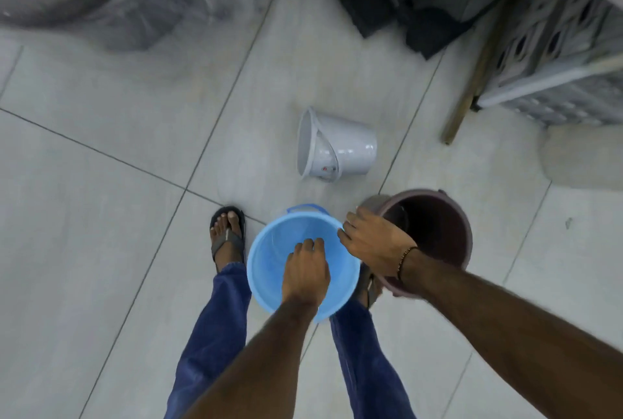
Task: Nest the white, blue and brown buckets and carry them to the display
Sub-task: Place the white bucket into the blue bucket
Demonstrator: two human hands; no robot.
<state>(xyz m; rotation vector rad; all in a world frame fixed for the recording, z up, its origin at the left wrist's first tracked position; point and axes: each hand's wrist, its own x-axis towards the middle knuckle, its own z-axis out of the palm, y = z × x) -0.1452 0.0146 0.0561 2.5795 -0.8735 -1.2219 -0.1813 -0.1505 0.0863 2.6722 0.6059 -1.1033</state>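
The blue bucket (269,260) stands upright between my feet, mouth up, its handle folded at the far rim. My left hand (305,272) reaches down into its opening with the fingers curled; what they touch is hidden. Right beside it, touching, is the brown bucket (445,233), also upright. My right hand (372,243) grips the brown bucket's left rim, fingertips reaching the blue rim. The white bucket (350,149) lies on its side on the floor further ahead, mouth facing left, apart from both hands.
The floor is pale grey tile (118,216). A large grey tub (111,4) wrapped in plastic stands at far left. Dark stacked goods (404,4) lie at the far middle. White lattice crates (556,64) and a wooden stick (472,81) are at far right.
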